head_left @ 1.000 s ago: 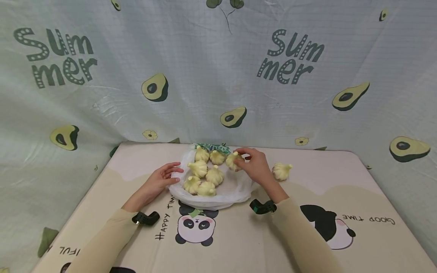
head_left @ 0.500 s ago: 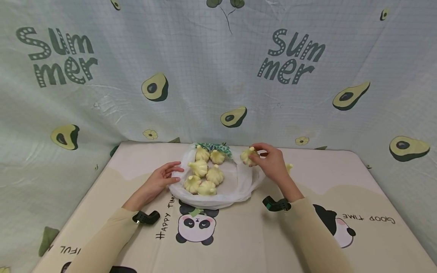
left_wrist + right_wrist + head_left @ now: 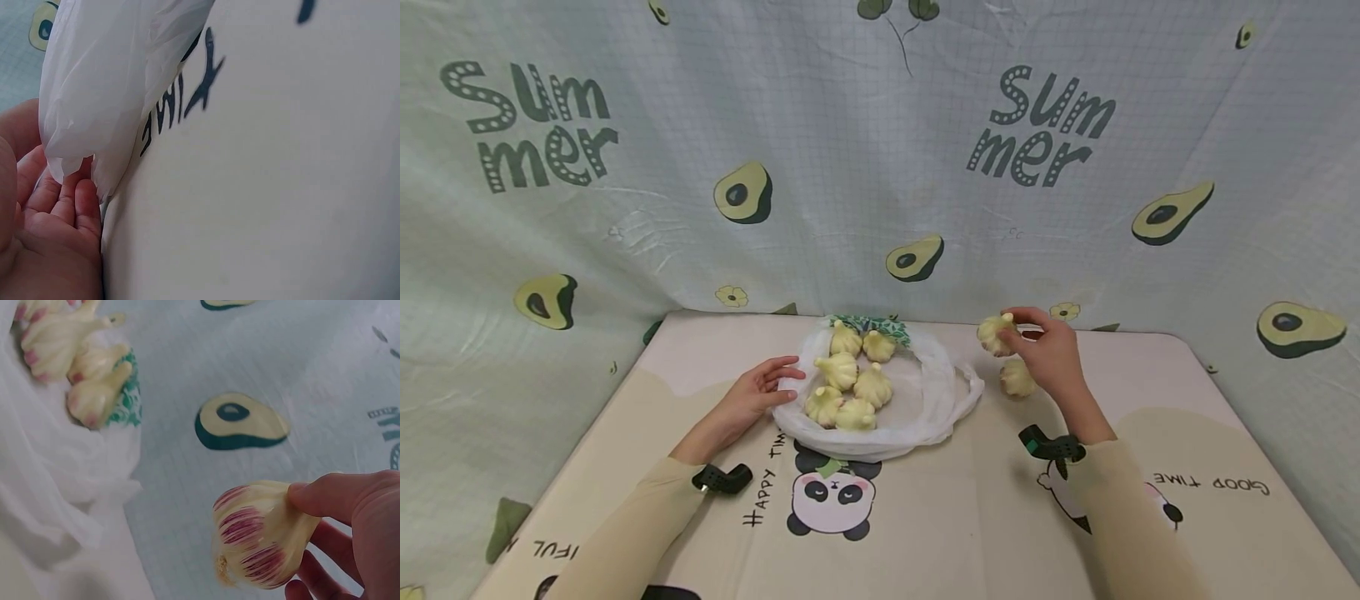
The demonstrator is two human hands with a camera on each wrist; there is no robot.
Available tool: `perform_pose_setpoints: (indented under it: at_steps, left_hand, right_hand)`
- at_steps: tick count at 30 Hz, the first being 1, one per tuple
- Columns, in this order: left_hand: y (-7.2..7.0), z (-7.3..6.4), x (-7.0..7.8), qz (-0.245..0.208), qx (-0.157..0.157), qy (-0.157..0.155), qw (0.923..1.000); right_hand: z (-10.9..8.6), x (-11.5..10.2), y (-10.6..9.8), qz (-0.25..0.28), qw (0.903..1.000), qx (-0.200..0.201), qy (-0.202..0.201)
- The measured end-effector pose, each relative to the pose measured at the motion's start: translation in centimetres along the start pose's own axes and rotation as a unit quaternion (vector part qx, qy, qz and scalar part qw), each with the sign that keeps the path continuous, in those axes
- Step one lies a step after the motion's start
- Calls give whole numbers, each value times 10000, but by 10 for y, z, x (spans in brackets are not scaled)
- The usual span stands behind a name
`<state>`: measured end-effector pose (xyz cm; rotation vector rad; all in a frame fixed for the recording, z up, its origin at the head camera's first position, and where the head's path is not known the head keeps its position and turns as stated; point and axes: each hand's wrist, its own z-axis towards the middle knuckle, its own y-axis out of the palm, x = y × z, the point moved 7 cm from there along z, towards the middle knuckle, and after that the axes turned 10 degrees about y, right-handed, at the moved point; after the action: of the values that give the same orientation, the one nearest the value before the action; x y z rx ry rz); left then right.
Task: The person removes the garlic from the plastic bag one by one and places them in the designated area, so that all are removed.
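Observation:
In the head view, my right hand [image 3: 1051,348] pinches a garlic bulb [image 3: 997,334] by its stem end, held above the table right of the bag. The right wrist view shows this bulb's purple-streaked skin and roots, with my thumb on its neck. A second garlic bulb [image 3: 1017,378] lies on the table just below, partly behind the held one. Several more garlic bulbs [image 3: 872,386] sit in a white plastic bag [image 3: 917,435] with its mouth spread. My left hand [image 3: 756,397] rests against the bag's left edge, fingers relaxed; some fingertips are hidden behind the plastic in the left wrist view.
A pale tablecloth [image 3: 925,525] printed with pandas and lettering covers the table. Behind it hangs an avocado-print curtain [image 3: 820,150]. One bag handle [image 3: 968,400] lies loosely out to the right. A green patterned patch [image 3: 871,326] shows at the bag's back.
My right hand has carried the garlic bulb from over the bag to the right, above the bulb lying on the table. My left hand has stayed at the bag's edge.

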<state>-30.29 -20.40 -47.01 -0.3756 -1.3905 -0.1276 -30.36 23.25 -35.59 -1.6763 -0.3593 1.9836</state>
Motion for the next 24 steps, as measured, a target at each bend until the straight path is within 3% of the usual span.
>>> perform_pose_setpoints:
  at_steps: [6, 13, 24]
  left_hand:
    - [0, -1, 0, 9, -8, 39, 10000]
    - [0, 0, 1, 3, -35, 42, 10000]
    - [-1, -1, 1, 9, -65, 123, 9999]
  right_hand:
    - [-1, 16, -28, 142, 9990, 273, 314]
    - [-3, 37, -55, -68, 9950, 792, 610]
    - [-14, 85, -61, -327, 9874, 951, 1224]
